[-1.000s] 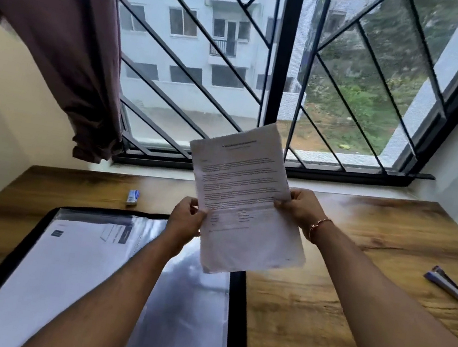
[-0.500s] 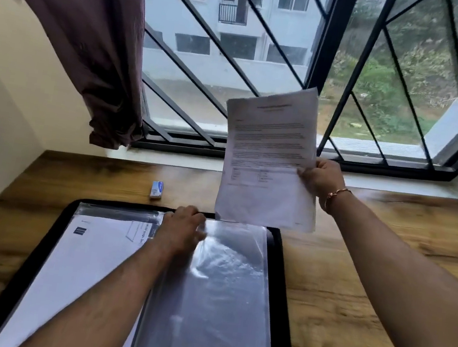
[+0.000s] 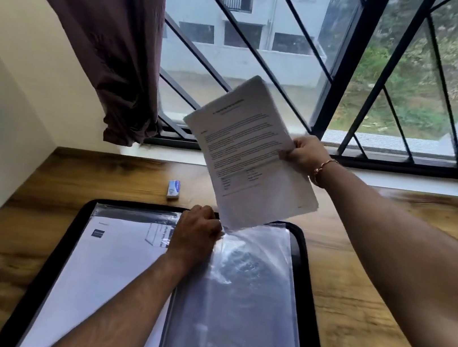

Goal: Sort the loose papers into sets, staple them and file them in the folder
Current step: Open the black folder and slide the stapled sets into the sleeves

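A black folder [image 3: 306, 274] lies open on the wooden desk, with clear plastic sleeves inside. The left sleeve holds printed sheets [image 3: 119, 261]; the right sleeve [image 3: 242, 294] looks empty and glossy. My left hand [image 3: 196, 235] grips the top edge of the right sleeve near the folder's spine. My right hand [image 3: 303, 153] pinches a set of printed papers [image 3: 250, 152] by its right edge. The set hangs tilted above the folder, and its lower corner touches the sleeve's top beside my left hand.
A small blue and white staple box [image 3: 173, 189] sits on the desk [image 3: 381, 300] behind the folder. A barred window [image 3: 341, 71] and a dark curtain [image 3: 100, 35] stand behind the desk, with a wall on the left.
My left hand let go of the papers and dropped to the sleeve's top edge. My right hand tilted the set and lowered its corner to the sleeve opening.
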